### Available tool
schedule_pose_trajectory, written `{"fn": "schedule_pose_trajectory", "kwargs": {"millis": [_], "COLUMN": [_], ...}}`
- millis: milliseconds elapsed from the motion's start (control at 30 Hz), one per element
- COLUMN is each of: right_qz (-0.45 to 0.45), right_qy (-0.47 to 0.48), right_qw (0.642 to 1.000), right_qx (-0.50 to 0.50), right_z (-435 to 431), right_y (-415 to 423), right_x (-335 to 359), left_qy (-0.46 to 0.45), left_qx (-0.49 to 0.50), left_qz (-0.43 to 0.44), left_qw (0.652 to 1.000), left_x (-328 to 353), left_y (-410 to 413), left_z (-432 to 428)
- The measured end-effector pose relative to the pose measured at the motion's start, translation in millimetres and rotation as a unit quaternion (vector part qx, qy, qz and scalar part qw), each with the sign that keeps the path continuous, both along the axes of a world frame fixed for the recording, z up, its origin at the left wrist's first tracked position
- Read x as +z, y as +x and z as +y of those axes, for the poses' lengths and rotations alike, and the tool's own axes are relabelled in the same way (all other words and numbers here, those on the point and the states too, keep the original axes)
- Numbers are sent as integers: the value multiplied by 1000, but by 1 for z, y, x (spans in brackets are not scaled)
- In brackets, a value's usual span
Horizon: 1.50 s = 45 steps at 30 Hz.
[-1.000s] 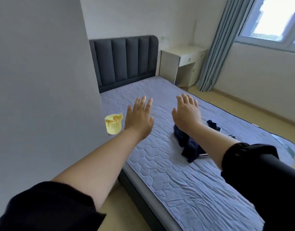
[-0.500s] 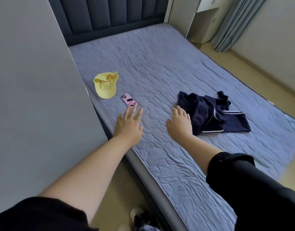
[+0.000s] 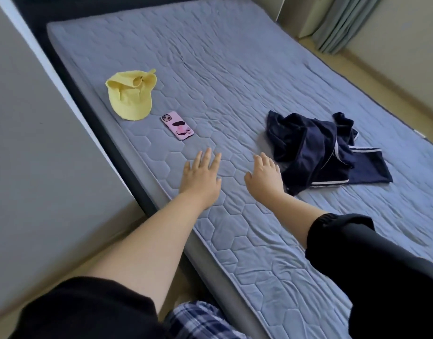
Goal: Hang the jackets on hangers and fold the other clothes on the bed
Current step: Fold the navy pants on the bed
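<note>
A crumpled pile of navy clothes with white stripes (image 3: 325, 152) lies on the blue-grey quilted bed (image 3: 235, 69), right of centre. My right hand (image 3: 263, 178) hovers palm down just left of the pile, fingers relaxed, holding nothing. My left hand (image 3: 202, 178) is stretched out flat over the mattress near its left edge, fingers spread, also holding nothing. No hanger is in view.
A yellow cap (image 3: 131, 95) and a pink-cased phone (image 3: 177, 125) lie on the bed's left side, beyond my left hand. A grey wall panel (image 3: 39, 155) runs along the left. Curtains (image 3: 342, 23) hang at the far right above wooden floor (image 3: 381, 89).
The view has tilted down from the headboard to the mattress. Both hands have lowered toward the bed, the right one nearer the navy pile. The phone has come into view.
</note>
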State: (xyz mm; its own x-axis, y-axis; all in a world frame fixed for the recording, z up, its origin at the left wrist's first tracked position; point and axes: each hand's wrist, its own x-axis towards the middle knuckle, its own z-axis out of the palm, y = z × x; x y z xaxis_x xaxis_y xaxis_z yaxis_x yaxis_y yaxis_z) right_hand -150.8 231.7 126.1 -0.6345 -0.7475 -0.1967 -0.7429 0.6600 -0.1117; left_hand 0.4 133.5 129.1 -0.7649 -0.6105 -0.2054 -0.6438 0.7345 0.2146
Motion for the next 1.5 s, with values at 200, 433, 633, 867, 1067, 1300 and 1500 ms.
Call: {"fn": "schedule_pose_trajectory", "kwargs": {"millis": [200, 433, 633, 867, 1067, 1300, 1500], "right_qz": [-8, -89, -118, 10, 249, 118, -259], "right_qy": [2, 59, 50, 76, 211, 178, -125], "right_qw": [1000, 994, 975, 959, 899, 973, 953], "right_qx": [12, 34, 183, 273, 292, 91, 95], "right_z": [-37, -57, -26, 33, 76, 75, 48], "right_y": [-39, -64, -98, -184, -284, -312, -207], "right_x": [-104, -222, -258, -257, -244, -233, -197], "left_qy": [17, 64, 130, 138, 150, 181, 339], "left_qx": [44, 133, 231, 242, 212, 163, 402], "left_qz": [13, -24, -71, -98, -118, -82, 231], "left_qw": [999, 989, 961, 955, 958, 966, 818], "left_x": [-116, -235, -275, -268, -260, -255, -236], "left_y": [-28, -51, -89, -159, -194, -173, -146], "left_z": [-19, -9, 64, 111, 127, 122, 115]}}
